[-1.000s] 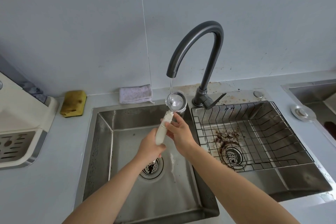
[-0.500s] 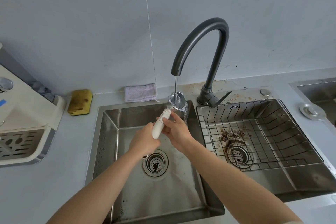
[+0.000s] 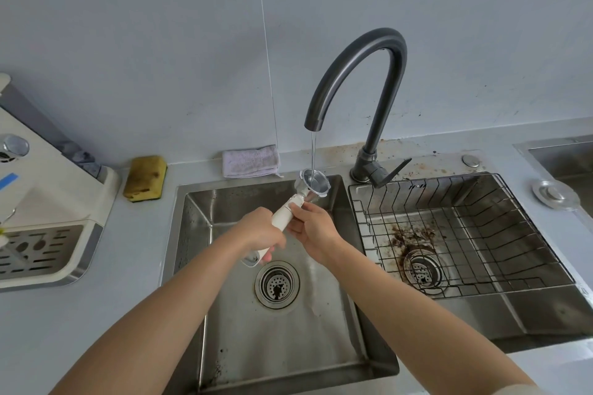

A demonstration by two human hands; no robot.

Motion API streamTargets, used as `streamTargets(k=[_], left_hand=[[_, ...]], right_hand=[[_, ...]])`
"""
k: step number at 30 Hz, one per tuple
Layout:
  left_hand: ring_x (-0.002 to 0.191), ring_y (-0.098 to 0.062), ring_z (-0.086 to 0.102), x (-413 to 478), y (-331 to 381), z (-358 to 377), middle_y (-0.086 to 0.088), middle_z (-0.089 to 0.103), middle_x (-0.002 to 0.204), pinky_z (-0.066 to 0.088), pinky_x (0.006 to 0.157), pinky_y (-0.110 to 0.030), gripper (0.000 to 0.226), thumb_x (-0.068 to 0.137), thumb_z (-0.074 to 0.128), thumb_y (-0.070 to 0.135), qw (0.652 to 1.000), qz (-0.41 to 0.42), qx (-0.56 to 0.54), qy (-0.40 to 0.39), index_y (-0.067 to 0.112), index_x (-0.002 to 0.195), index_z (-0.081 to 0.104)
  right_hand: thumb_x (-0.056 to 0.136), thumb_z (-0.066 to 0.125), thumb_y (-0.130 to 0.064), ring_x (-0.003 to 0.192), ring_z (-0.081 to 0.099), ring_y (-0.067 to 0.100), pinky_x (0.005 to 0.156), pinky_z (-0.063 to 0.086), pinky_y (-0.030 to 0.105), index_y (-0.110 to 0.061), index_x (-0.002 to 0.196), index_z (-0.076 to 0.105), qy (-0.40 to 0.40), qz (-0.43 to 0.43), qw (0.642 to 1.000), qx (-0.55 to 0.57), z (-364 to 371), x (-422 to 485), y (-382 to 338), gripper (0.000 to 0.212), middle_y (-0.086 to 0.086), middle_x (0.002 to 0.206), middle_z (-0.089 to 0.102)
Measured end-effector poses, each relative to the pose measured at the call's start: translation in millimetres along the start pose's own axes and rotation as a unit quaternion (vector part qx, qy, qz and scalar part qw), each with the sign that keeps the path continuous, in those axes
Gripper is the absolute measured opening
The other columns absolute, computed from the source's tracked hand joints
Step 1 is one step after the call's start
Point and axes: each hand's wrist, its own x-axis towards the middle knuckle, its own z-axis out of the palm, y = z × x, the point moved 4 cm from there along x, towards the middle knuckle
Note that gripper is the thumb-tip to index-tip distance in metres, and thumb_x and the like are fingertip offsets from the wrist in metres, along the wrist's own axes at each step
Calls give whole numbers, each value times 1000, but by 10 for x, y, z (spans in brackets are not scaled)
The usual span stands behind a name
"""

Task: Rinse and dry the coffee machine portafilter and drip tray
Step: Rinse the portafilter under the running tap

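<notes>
The portafilter (image 3: pixel 313 184) has a shiny metal basket and a white handle. I hold it over the left sink basin (image 3: pixel 231 202), basket up under a thin stream of water from the dark faucet (image 3: pixel 359 70). My left hand (image 3: pixel 261 232) is wrapped around the lower part of the handle. My right hand (image 3: pixel 313 228) grips the handle higher up, near the basket. The drip tray (image 3: pixel 38 250), with a slotted metal grate, sits in the white coffee machine (image 3: pixel 48 202) on the counter at far left.
A yellow sponge (image 3: pixel 146 178) and a folded grey cloth (image 3: pixel 251 161) lie behind the sink. The right basin holds a wire rack (image 3: pixel 481 202) with coffee grounds around its drain (image 3: pixel 423 269). A round metal stopper (image 3: pixel 555 194) rests on the counter at right.
The view has shifted slightly, so the sink sits a little further right in frame. My hands stay on the portafilter handle under the running water.
</notes>
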Motion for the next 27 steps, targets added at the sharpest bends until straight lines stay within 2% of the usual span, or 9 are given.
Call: streamTargets(k=[2, 7, 10, 14, 16, 19, 21, 24, 27], left_hand=[[40, -15, 49, -4, 26, -9, -8, 51, 61, 42, 43, -22, 17, 81, 59, 2, 1000, -2, -5, -17, 1, 93, 48], [34, -10, 50, 18, 47, 36, -8, 51, 61, 43, 39, -21, 18, 81, 60, 2, 996, -8, -68, -62, 1, 94, 48], [33, -7, 50, 28, 14, 113, -7, 51, 61, 44, 39, -19, 12, 82, 59, 3, 989, -16, -121, -86, 5, 89, 50], [34, -11, 48, 72, -104, 331, -7, 49, 57, 42, 38, -20, 20, 81, 58, -2, 970, -11, -220, -100, 5, 99, 52], [34, -12, 46, 66, -138, 456, -8, 46, 57, 41, 38, -20, 16, 81, 57, -6, 959, 1, -266, -97, 8, 86, 50], [35, -12, 45, 50, -153, 616, -6, 45, 56, 41, 39, -22, 22, 81, 56, -7, 947, 26, -308, -92, 13, 79, 48], [35, -12, 45, 52, -163, 707, -5, 46, 54, 41, 40, -22, 21, 80, 56, -8, 941, 40, -325, -89, 11, 80, 46], [35, -13, 46, 58, -170, 811, -4, 47, 54, 41, 41, -22, 20, 80, 56, -7, 934, 50, -344, -83, 9, 87, 45], [36, -13, 47, 67, -158, 865, -7, 47, 57, 42, 42, -21, 24, 80, 56, -6, 933, 64, -346, -71, 6, 99, 45]], right_hand=[[96, 43, -8, 76, 61, 18, 74, 52, 27, -9, 91, 54, 7, 7, 1000, 1, -9, -7, -8, 12, 8, 83, 62], [95, 47, -9, 64, 64, 15, 60, 54, 22, -8, 85, 55, 52, 16, 998, -25, -61, -23, -47, 12, 9, 80, 62], [93, 51, -11, 70, 61, 19, 67, 52, 25, -5, 89, 56, 81, 12, 994, -66, -126, -30, -50, 8, 12, 86, 62], [92, 53, -10, 67, 60, 15, 56, 49, 19, -9, 85, 55, 106, -3, 987, -122, -191, -65, -62, 7, 7, 83, 61], [91, 54, -9, 72, 60, 18, 62, 52, 22, -9, 92, 55, 122, -11, 979, -163, -221, -78, -66, 2, 6, 83, 60], [89, 56, -11, 83, 56, 20, 79, 49, 33, -8, 109, 55, 135, -34, 960, -244, -250, -102, -90, 20, 7, 93, 59], [89, 54, -11, 79, 54, 16, 76, 46, 31, -7, 116, 53, 131, -49, 948, -286, -247, -134, -113, 26, 3, 92, 57], [90, 54, -11, 76, 51, 11, 64, 43, 21, -9, 121, 50, 119, -62, 942, -307, -263, -161, -125, 32, -4, 82, 52], [90, 54, -9, 70, 52, 7, 58, 41, 16, -10, 124, 50, 108, -71, 943, -306, -286, -192, -138, 34, -3, 82, 53]])
